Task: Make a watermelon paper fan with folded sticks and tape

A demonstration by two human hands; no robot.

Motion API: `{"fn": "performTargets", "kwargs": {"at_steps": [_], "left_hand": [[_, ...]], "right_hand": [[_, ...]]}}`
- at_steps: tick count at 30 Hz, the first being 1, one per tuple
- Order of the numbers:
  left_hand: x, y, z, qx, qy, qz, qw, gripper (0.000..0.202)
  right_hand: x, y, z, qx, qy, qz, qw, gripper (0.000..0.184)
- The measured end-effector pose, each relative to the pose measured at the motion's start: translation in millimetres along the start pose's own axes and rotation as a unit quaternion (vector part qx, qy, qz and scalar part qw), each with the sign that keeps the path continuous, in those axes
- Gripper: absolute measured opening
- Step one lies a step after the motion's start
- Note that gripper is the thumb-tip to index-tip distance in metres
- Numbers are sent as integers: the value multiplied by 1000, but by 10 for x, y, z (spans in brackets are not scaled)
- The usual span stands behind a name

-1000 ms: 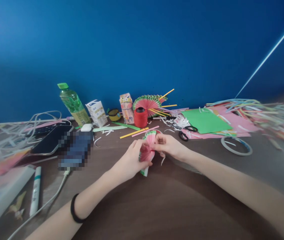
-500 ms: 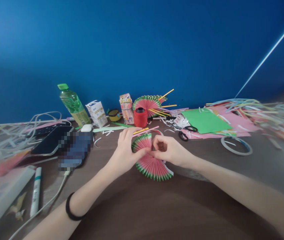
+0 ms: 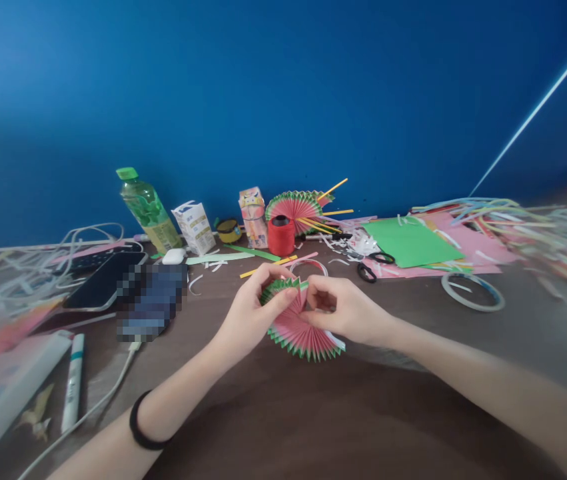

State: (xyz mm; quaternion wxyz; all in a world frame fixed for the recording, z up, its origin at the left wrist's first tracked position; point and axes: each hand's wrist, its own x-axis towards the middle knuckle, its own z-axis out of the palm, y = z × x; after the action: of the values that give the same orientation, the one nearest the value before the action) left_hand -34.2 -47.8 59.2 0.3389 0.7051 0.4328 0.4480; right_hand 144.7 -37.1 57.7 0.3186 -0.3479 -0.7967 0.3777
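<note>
A pleated paper fan (image 3: 310, 337), pink with a green zigzag edge like a watermelon slice, is spread over the table between both hands. My left hand (image 3: 266, 300) grips its upper left folds, thumb on top and fingers behind. My right hand (image 3: 340, 308) is closed, thumb and fingertips pinching the fan near its centre and right edge. A strip of white shows on the fan's lower right end. Just behind the fan lie a roll of tape (image 3: 310, 267), partly hidden, and a yellow stick (image 3: 253, 271).
Behind stand a red thread spool (image 3: 281, 237), another watermelon fan (image 3: 296, 205), a small carton (image 3: 194, 228) and a green bottle (image 3: 149, 213). Green paper (image 3: 413, 241), scissors (image 3: 367, 272) and a tape ring (image 3: 473, 291) lie right. Phones (image 3: 106, 281) and a marker (image 3: 73, 383) lie left.
My left hand's fingers have curled in and its thumb has moved up onto the fan's upper folds, which are bunched closer together. The yellow stick behind shows more. My right hand stays nearly in place.
</note>
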Motion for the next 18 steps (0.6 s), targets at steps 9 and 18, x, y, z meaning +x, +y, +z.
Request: {"fn": "performTargets", "kwargs": {"at_steps": [9, 18], "left_hand": [[43, 71, -105, -2, 20, -32, 999, 15], [151, -5, -219, -95, -4, -105, 990, 20]], "right_hand": [[28, 9, -47, -10, -5, -6, 1000, 19], [34, 8, -98, 0, -34, -7, 999, 20]]}}
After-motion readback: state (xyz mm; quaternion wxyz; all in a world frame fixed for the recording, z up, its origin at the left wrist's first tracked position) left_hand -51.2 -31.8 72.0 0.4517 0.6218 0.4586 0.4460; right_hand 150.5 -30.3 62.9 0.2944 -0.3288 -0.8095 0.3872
